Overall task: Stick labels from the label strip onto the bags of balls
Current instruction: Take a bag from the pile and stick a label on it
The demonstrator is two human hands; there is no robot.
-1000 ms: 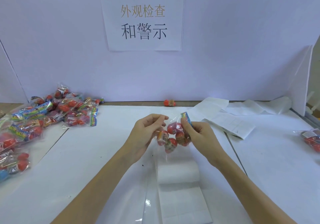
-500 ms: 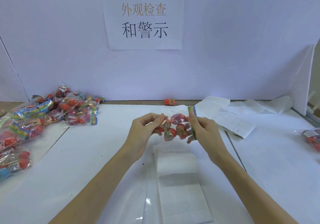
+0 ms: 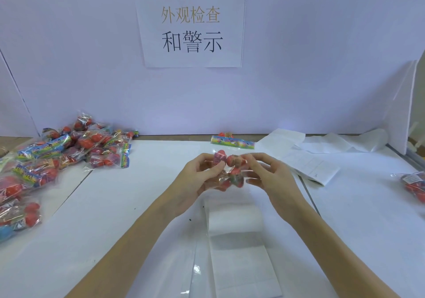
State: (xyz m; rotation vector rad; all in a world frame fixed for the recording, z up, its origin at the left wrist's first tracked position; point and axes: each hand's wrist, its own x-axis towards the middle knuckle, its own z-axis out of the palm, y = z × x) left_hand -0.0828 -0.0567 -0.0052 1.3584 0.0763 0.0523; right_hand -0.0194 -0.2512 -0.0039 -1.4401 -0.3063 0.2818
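Both hands [image 3: 200, 178] round bag of balls [image 3: 232, 173], header [image 3: 232, 142] pointing away

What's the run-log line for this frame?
left hand: holds clear bag of red balls | right hand: holds same bag | white label strip: on table, below

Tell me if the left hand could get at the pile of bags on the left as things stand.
Probably not yet: the left hand grips the bag of balls together with the right hand. The bare table between it and the pile of bags leaves the way free once it lets go.
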